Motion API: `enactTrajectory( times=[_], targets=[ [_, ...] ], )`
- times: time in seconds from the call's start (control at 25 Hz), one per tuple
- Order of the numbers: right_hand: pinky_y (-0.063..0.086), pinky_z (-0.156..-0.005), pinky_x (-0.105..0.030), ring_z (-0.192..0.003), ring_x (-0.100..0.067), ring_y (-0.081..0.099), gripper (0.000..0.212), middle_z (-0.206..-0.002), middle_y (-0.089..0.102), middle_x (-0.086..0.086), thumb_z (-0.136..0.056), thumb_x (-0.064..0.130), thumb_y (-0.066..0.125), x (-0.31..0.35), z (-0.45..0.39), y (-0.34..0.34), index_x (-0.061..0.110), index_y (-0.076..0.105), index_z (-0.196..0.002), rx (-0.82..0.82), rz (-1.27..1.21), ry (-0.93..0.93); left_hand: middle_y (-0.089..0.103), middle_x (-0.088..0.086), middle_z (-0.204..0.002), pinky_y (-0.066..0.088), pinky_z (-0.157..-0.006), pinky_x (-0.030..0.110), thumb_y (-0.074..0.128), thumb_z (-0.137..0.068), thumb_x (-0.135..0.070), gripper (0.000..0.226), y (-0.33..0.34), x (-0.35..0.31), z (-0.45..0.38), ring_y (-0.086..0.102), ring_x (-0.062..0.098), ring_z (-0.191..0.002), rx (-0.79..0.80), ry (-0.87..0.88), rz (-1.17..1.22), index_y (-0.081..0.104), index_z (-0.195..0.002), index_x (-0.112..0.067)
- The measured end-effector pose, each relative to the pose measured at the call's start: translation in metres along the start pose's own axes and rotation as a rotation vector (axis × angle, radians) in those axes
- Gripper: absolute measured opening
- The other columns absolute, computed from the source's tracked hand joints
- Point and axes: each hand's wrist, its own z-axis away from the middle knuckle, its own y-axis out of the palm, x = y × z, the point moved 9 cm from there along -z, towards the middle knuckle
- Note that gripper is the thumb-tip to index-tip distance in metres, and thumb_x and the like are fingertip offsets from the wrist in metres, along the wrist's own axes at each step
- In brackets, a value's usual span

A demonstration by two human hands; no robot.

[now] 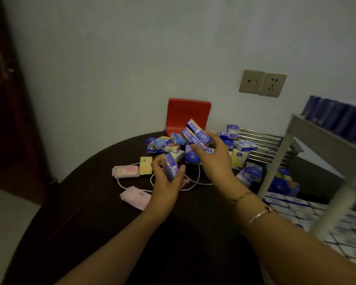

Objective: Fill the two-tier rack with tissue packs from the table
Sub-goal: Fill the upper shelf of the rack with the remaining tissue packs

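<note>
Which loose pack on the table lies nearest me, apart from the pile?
The pale pink pack, lying alone beside the left hand's wrist; the pink printed pack and yellow pack lie farther back.

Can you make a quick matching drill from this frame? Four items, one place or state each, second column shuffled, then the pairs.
Column 1
1. left hand
2. right hand
3. pink pack
4. red chair

Column 2
A. lies flat on the dark table, left of the pile
B. stands behind the table, against the wall
C. holds one blue pack, low over the white cable
D. holds several blue packs above the pile

Pairs: 1-C, 2-D, 3-A, 4-B
</note>
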Motion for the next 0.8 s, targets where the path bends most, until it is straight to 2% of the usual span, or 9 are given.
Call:
enactTrajectory(
  times=[0.12, 0.24, 0.36, 0.48, 0.52, 0.64, 0.72, 0.8],
  targets=[
    [0.044, -0.072, -0.012, -0.099, -0.008, 0.055, 0.032, -0.1, 0.058, 0.01, -0.083, 0.018, 0.069, 0.055, 0.027, -0.035, 0.028, 0.054, -0.11, 0.039, -0.141, -0.117, 0.054, 0.008, -0.132, 0.057, -0.082, 0.029, 0.056, -0.09, -0.025, 0.053, 0.012, -0.067, 0.013, 0.068, 0.022, -0.1, 0.008, 0.058, 0.142, 0.023, -0.129, -0.036],
    [0.047, -0.068, -0.016, -0.086, -0.005, 0.061, 0.027, -0.096, 0.063, 0.008, -0.081, 0.019, 0.071, 0.108, 0.051, -0.069, 0.031, 0.054, -0.097, 0.072, -0.197, -0.235, 0.056, 0.01, -0.131, 0.055, -0.087, 0.032, 0.054, -0.091, -0.022, 0.05, 0.033, -0.139, 0.031, 0.064, 0.021, -0.109, 0.057, 0.18, 0.176, 0.023, -0.129, -0.032],
    [0.05, -0.067, -0.021, -0.076, -0.009, 0.064, 0.024, -0.097, 0.062, 0.005, -0.081, 0.023, 0.071, 0.156, 0.069, -0.101, 0.03, 0.054, -0.095, 0.037, -0.141, -0.361, 0.058, 0.011, -0.128, 0.054, -0.091, 0.036, 0.055, -0.088, -0.026, 0.053, 0.058, -0.193, 0.047, 0.063, 0.022, -0.111, 0.124, 0.276, 0.191, 0.023, -0.129, -0.03],
    [0.047, -0.063, -0.008, -0.076, -0.002, 0.064, 0.022, -0.092, 0.06, 0.016, -0.086, 0.025, 0.066, 0.203, 0.085, -0.143, 0.023, 0.051, -0.103, 0.04, -0.1, -0.462, 0.063, 0.008, -0.123, 0.052, -0.094, 0.042, 0.057, -0.081, -0.037, 0.061, 0.086, -0.242, 0.063, 0.064, 0.02, -0.109, 0.176, 0.371, 0.167, 0.022, -0.13, -0.032],
    [0.048, -0.064, -0.007, -0.077, 0.0, 0.064, 0.023, -0.091, 0.059, 0.019, -0.088, 0.026, 0.064, 0.215, 0.088, -0.155, 0.022, 0.05, -0.105, 0.057, -0.093, -0.481, 0.063, 0.008, -0.123, 0.05, -0.095, 0.043, 0.056, -0.083, -0.037, 0.06, 0.096, -0.256, 0.066, 0.065, 0.02, -0.108, 0.192, 0.392, 0.165, 0.022, -0.132, -0.032],
    [0.051, -0.079, -0.019, -0.09, 0.0, 0.062, 0.017, -0.098, 0.06, 0.018, -0.09, 0.029, 0.057, 0.234, 0.088, -0.185, 0.028, 0.048, -0.104, 0.144, -0.078, -0.481, 0.062, 0.006, -0.124, 0.051, -0.094, 0.04, 0.049, -0.094, -0.031, 0.048, 0.121, -0.286, 0.069, 0.066, 0.018, -0.105, 0.204, 0.442, 0.128, 0.022, -0.133, -0.034],
    [0.048, -0.083, -0.028, -0.095, -0.007, 0.061, 0.015, -0.101, 0.063, 0.009, -0.09, 0.039, 0.052, 0.235, 0.083, -0.213, 0.028, 0.048, -0.098, 0.153, -0.073, -0.42, 0.06, -0.003, -0.123, 0.055, -0.084, 0.029, 0.048, -0.095, -0.028, 0.045, 0.143, -0.303, 0.075, 0.067, 0.011, -0.099, 0.208, 0.519, 0.025, 0.022, -0.131, -0.036],
    [0.048, -0.083, -0.032, -0.092, -0.014, 0.062, 0.039, -0.099, 0.064, -0.001, -0.086, 0.054, 0.051, 0.226, 0.067, -0.241, 0.018, 0.05, -0.101, 0.129, -0.065, -0.302, 0.055, -0.009, -0.119, 0.056, -0.073, 0.021, 0.052, -0.093, -0.028, 0.053, 0.172, -0.318, 0.083, 0.065, 0.007, -0.096, 0.216, 0.625, -0.159, 0.02, -0.135, -0.035]
  ],
)
